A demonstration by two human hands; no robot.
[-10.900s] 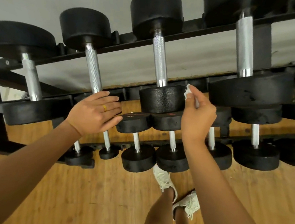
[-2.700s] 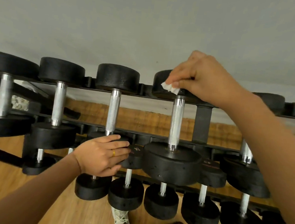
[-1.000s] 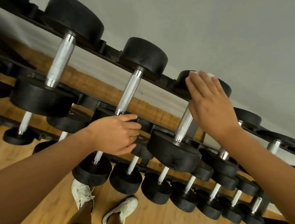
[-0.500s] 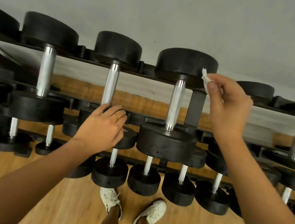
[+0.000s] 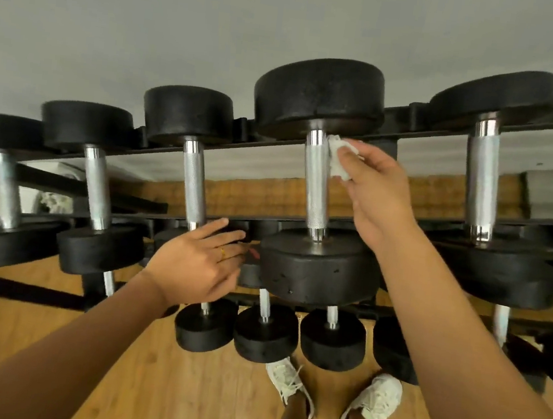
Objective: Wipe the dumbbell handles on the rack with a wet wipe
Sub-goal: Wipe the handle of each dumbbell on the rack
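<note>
Fingers [image 5: 352,152] of your right hand [image 5: 377,200] pinch the wet wipe [image 5: 337,163] against the far end of the big dumbbell handle [image 5: 315,186], top rack [image 5: 427,114] tier. Your left hand [image 5: 198,262] lies straight-fingered by a lower weight [image 5: 234,235]. You're mid-wipe; next, likely stroke it down toward you.

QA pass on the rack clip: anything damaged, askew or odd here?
Nothing askew or spilled. One minor thing: the near dumbbell head, below the handle that the right hand holds the wet wipe against, shows a few small pale nicks in its black coating.
</note>
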